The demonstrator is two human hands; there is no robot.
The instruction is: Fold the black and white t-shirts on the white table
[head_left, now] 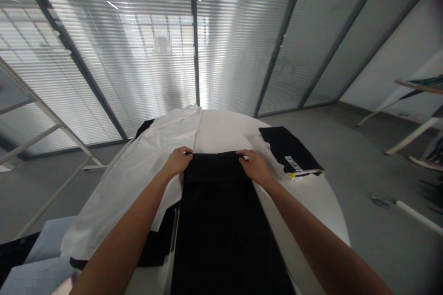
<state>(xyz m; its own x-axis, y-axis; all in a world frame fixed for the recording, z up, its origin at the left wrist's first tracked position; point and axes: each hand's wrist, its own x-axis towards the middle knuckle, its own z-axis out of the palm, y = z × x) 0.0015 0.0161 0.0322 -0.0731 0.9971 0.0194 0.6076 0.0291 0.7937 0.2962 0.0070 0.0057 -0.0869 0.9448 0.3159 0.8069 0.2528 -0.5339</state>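
Note:
A long black folded garment [221, 230] runs up the middle of the white round table [228, 124]. Its far end is turned over in a flat band. My left hand [178, 161] pinches the far left corner of that band, and my right hand [254, 166] pinches the far right corner. Both arms reach forward on either side of the cloth. What type of garment it is does not show. A white shirt [138, 170] is spread at my left, close to the left hand. Black cloth [157, 244] shows from under it.
A folded black garment with white lettering [290, 150] lies at the table's right edge. Pale blue cushions [44, 258] are at the lower left, a white metal frame [58, 124] above them. Glass partitions with blinds [145, 55] stand behind. Another table [422, 87] is far right.

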